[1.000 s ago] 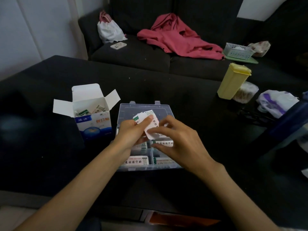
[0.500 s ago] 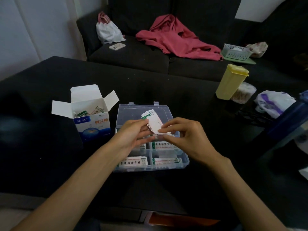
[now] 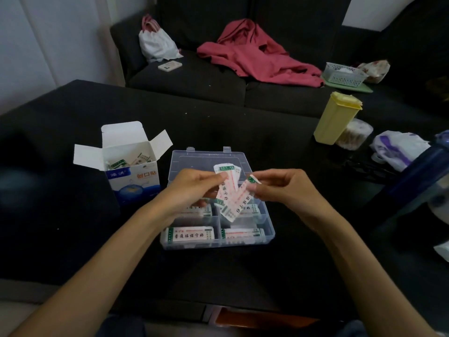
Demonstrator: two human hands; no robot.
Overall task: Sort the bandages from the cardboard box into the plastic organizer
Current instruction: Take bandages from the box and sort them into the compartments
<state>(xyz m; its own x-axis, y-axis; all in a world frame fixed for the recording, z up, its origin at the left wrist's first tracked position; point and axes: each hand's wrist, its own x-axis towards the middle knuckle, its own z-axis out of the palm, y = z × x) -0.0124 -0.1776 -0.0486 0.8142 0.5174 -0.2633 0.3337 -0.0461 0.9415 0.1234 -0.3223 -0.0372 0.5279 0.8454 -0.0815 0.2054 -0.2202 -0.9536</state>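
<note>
A clear plastic organizer (image 3: 268,235) lies open on the dark table, with stacks of white wrapped bandages (image 3: 192,235) in its near compartments. My left hand (image 3: 192,190) holds a small fan of bandages (image 3: 227,184) above the organizer. My right hand (image 3: 284,189) pinches one bandage (image 3: 243,198) pulled slightly apart from that fan. To the left stands the white and blue cardboard box (image 3: 132,176), flaps open, with more bandages inside.
A yellow lidded container (image 3: 336,117) and a clear tub of cotton swabs (image 3: 356,136) stand at the right, with plastic bags (image 3: 398,149) beyond. A dark sofa behind holds a red garment (image 3: 257,54), a white bag (image 3: 158,45) and a small basket (image 3: 343,74).
Both hands have risen slightly over the organizer. The right hand has drawn one bandage out to the right, so the bundle now spreads apart between the two hands.
</note>
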